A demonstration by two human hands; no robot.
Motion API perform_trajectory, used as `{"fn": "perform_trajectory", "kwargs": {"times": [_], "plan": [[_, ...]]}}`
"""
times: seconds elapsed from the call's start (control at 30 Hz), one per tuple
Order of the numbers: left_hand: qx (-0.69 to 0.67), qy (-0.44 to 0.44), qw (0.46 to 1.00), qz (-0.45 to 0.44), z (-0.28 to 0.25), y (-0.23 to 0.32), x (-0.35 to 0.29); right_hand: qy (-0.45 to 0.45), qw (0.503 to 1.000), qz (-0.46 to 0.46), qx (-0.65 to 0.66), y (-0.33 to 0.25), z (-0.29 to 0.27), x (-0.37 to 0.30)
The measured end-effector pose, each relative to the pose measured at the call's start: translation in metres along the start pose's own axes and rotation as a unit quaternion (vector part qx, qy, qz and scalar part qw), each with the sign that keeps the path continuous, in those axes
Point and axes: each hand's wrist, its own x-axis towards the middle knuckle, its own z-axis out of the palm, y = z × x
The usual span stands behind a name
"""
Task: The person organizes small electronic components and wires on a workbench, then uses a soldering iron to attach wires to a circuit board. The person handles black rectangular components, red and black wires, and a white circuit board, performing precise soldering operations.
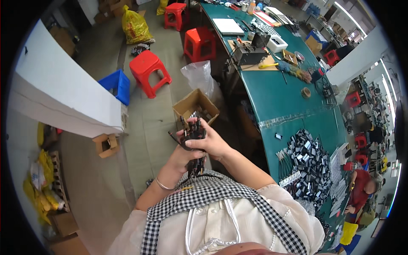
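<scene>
Both my hands are clasped in front of my body around one bunch of thin black cable-like pieces (pixel 196 129) with reddish-brown bits on them. My left hand (pixel 182 156) is closed round the lower part of the bunch. My right hand (pixel 212 142) wraps it from the right, its thumb lying across the front. Ends of the pieces stick out above and below my fingers, and one juts out to the left. The exact kind of piece is too small to tell. Just beyond my hands an open cardboard box (pixel 182 111) stands on the floor.
A green-topped table (pixel 276 95) runs along my right, bearing a pile of small black and silver parts (pixel 307 159), a tape roll (pixel 305 92) and a dark metal device (pixel 250 55). Red stools (pixel 146 66), a blue crate (pixel 121 87) and a white pillar (pixel 59 93) stand leftward. Someone in red (pixel 361 187) sits far right.
</scene>
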Motion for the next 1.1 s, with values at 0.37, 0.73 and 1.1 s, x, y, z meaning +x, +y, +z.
{"fn": "perform_trajectory", "kwargs": {"times": [0.37, 0.73, 1.1], "plan": [[0.023, -0.022, 0.998, 0.049, -0.163, 0.196, 0.044, -0.077, 0.996, 0.012, 0.035, 0.002, 0.064, 0.247], [-0.049, -0.001, 0.998, 0.037, -0.247, 0.364, 0.098, -0.024, 0.906, -0.422, -0.025, -0.13, 0.111, 0.366], [-0.042, -0.016, 0.998, -0.036, -0.299, 0.492, 0.278, -0.413, 0.722, -0.554, 0.011, -0.233, 0.055, 0.486]]}}
